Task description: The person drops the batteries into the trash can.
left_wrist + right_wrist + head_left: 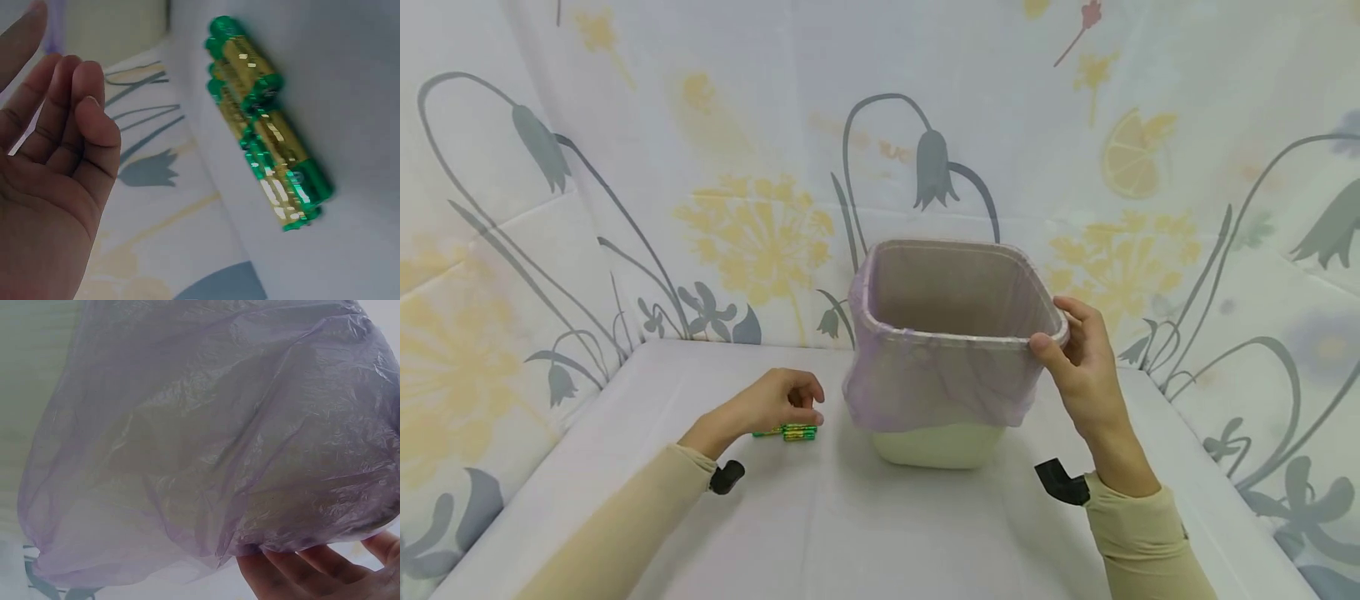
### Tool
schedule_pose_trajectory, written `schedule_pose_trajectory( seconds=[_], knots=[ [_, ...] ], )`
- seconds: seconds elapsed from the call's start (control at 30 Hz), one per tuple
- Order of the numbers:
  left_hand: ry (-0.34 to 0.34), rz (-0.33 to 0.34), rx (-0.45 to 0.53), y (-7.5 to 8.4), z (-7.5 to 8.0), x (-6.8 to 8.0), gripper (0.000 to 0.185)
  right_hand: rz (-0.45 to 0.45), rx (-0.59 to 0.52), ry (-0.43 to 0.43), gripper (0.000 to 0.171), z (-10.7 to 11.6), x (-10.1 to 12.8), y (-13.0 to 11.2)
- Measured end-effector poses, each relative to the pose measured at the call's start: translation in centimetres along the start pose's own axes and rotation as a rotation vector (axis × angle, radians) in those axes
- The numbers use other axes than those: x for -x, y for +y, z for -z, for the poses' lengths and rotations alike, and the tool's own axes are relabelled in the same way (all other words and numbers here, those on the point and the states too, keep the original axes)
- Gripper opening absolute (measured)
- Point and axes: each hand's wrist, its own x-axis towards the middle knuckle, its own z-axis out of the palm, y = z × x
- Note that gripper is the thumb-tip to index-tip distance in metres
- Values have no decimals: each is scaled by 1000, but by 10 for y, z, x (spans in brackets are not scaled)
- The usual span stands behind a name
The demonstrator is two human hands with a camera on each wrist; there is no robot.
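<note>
The left hand [778, 406] hovered low over the white bench [820, 533], left of the bin, its fingers loosely curled and holding nothing. Just beneath and beside its fingertips lay a small cluster of green-and-gold batteries [791, 432], side by side on the bench; the left wrist view showed the batteries [269, 125] apart from the fingers [81, 106], with a clear gap between them.

The right hand [1078, 367] gripped the near right corner of the pale bin [936, 446], thumb on the outside and fingers curled over the rim. A thin lilac bag [940, 383] lined the bin and folded down over its upper half. In the right wrist view the bag [206, 444] filled the picture, with the fingertips [294, 569] touching its lower edge.

The bin stood upright at the middle of the bench, near the flower-printed backdrop [737, 225].
</note>
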Motion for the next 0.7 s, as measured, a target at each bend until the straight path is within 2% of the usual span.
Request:
schedule_pose_trajectory(
  seconds=[0.13,0.33,0.7],
  knots=[
    [2,21,-60,-10,-11,3,21,-1,0,-3,50,0,1,0],
    [36,1,-141,-24,-23,8,19,5,-8,-1,49,0,0,0],
    [68,17,-92,-35,-34,17,19,16,-3,-1,49,-1,0,1]
  ],
)
